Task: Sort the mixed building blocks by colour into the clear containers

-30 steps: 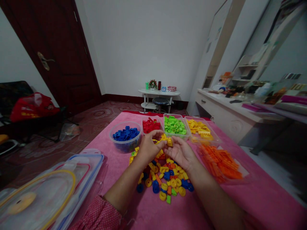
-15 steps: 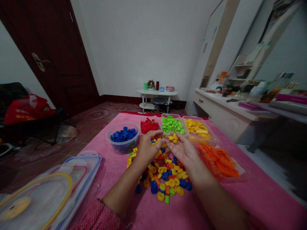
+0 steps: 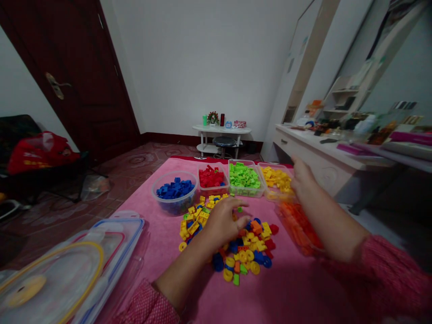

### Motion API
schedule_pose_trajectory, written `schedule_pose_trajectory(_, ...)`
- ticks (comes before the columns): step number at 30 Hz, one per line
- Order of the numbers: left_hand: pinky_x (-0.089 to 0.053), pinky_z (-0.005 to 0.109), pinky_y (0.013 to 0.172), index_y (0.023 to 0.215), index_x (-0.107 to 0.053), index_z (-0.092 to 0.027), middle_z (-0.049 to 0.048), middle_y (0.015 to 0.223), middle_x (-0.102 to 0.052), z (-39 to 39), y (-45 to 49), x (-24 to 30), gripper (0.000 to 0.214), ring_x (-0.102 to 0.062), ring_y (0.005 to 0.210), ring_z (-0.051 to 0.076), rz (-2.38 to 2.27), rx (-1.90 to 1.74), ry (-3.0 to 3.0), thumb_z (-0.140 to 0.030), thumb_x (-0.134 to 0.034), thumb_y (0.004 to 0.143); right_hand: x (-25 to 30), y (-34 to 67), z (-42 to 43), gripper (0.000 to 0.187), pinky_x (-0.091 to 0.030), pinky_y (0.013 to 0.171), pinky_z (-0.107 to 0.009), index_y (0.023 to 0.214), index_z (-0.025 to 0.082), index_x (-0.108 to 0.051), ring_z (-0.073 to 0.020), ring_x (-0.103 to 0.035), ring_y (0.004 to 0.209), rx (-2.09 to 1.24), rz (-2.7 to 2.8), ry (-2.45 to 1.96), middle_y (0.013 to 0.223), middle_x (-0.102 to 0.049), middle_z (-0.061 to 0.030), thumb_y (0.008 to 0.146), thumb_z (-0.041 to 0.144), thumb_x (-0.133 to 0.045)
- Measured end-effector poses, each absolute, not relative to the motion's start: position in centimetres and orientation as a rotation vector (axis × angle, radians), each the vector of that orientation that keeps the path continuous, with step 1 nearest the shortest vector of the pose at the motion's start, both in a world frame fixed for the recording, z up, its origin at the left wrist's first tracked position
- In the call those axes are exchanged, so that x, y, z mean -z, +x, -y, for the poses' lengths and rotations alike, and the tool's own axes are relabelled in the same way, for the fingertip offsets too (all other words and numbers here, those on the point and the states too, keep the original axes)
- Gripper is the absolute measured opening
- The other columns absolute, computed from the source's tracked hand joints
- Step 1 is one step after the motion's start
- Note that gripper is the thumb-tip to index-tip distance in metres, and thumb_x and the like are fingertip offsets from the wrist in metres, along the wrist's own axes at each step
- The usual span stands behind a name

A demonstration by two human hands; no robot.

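My left hand hovers over a loose pile of mixed building bricks, its thumb and fingers apart and nothing visible between them. Yellow, blue, orange, red and green pieces make up the pile, with several wheel-like rounds at its near side. At the right edge of the clear tub of yellow bricks is my right hand. It is blurred and its fingers are mostly turned away, so what they hold cannot be made out. Below that forearm lies a tub of orange bricks, partly covered by it.
Along the far side stand a round tub of blue bricks, a tub of red bricks and a tub of green bricks. Stacked clear lids lie at the left on the pink cloth. A white dresser stands to the right.
My hands have parted. The right one has moved from above the pile, where yellow bricks lay in it, over to the yellow tub; the left one has shifted slightly right and lower.
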State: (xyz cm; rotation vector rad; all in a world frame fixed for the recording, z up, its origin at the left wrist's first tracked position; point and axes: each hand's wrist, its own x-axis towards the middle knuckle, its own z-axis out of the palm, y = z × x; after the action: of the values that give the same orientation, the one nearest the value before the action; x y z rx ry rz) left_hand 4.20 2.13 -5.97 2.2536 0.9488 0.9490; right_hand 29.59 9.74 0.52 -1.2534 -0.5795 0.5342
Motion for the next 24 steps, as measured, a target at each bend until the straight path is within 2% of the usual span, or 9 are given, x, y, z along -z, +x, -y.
schedule_pose_trajectory(4, -0.029, 0.052, 0.109, 0.13, -0.054, -0.03, 0.0074, 0.144, -0.045, 1.3, 5.4, 6.2, 0.064, -0.041, 0.13, 0.032, -0.636, -0.639, 2.611, -0.051, -0.069, 0.072, 0.6, 26.1, -7.4, 0.019, -0.051, 0.069, -0.029, 0.087, 0.021, -0.06, -0.0187, -0.06, 0.093, -0.468, 0.479, -1.206, 0.098, -0.064, -0.0043, 0.069, 0.025, -0.063)
schedule_pose_trajectory(7, -0.019, 0.064, 0.109, 0.13, -0.053, -0.032, 0.0069, 0.153, -0.031, 2.9, 6.2, 7.4, 0.066, -0.025, 0.139, 0.039, -0.526, -0.43, 2.74, -0.06, -0.064, 0.072, 2.0, 23.2, -5.3, 0.029, -0.048, 0.067, -0.025, 0.092, 0.02, -0.062, -0.0166, -0.061, 0.091, -0.546, 0.579, -1.133, 0.098, -0.064, -0.0019, 0.065, 0.029, -0.067)
schedule_pose_trajectory(10, -0.019, 0.066, 0.108, 0.127, -0.056, -0.031, 0.0082, 0.154, -0.027, 3.2, 6.5, 8.4, 0.064, -0.022, 0.139, 0.042, -0.605, -0.368, 2.778, -0.065, -0.06, 0.073, 2.8, 21.4, -3.9, 0.032, -0.045, 0.062, -0.021, 0.09, 0.02, -0.063, -0.0155, -0.061, 0.091, -0.621, 0.649, -1.063, 0.095, -0.065, -0.0008, 0.061, 0.03, -0.07)
schedule_pose_trajectory(13, -0.034, 0.057, 0.104, 0.118, -0.062, -0.03, 0.0086, 0.141, -0.046, 2.3, 6.4, 8.2, 0.047, -0.038, 0.13, 0.037, -0.696, -0.371, 2.806, -0.055, -0.06, 0.078, 3.0, 20.6, -3.3, 0.032, -0.042, 0.058, -0.021, 0.09, 0.02, -0.065, -0.0159, -0.062, 0.089, -0.666, 0.713, -1.067, 0.093, -0.066, -0.0009, 0.06, 0.031, -0.07)
schedule_pose_trajectory(16, -0.047, 0.04, 0.09, 0.103, -0.069, -0.026, 0.007, 0.11, -0.064, 1.0, 5.8, 7.0, 0.027, -0.056, 0.108, 0.027, -0.75, -0.361, 2.822, -0.035, -0.061, 0.079, 3.1, 20.5, -2.9, 0.03, -0.042, 0.06, -0.022, 0.089, 0.019, -0.066, -0.0156, -0.062, 0.083, -0.701, 0.787, -1.119, 0.087, -0.068, -0.0009, 0.062, 0.031, -0.069)
schedule_pose_trajectory(19, -0.049, 0.03, 0.077, 0.093, -0.071, -0.025, 0.005, 0.095, -0.069, -0.6, 4.6, 5.8, 0.021, -0.063, 0.091, 0.022, -0.906, -0.323, 2.754, -0.023, -0.055, 0.079, 3.4, 20.5, -2.7, 0.026, -0.042, 0.06, -0.023, 0.087, 0.018, -0.067, -0.0164, -0.063, 0.079, -0.701, 0.888, -1.166, 0.084, -0.068, -0.0019, 0.065, 0.031, -0.067)
schedule_pose_trajectory(24, -0.046, 0.026, 0.072, 0.092, -0.072, -0.027, 0.0015, 0.092, -0.073, -3.0, 2.0, 4.4, 0.023, -0.065, 0.087, 0.019, -1.169, -0.341, 2.62, -0.02, -0.056, 0.077, 4.5, 20.9, -3.0, 0.022, -0.047, 0.064, -0.028, 0.083, 0.017, -0.067, -0.0202, -0.066, 0.08, -0.82, 1.159, -1.263, 0.085, -0.07, -0.0046, 0.069, 0.034, -0.064)
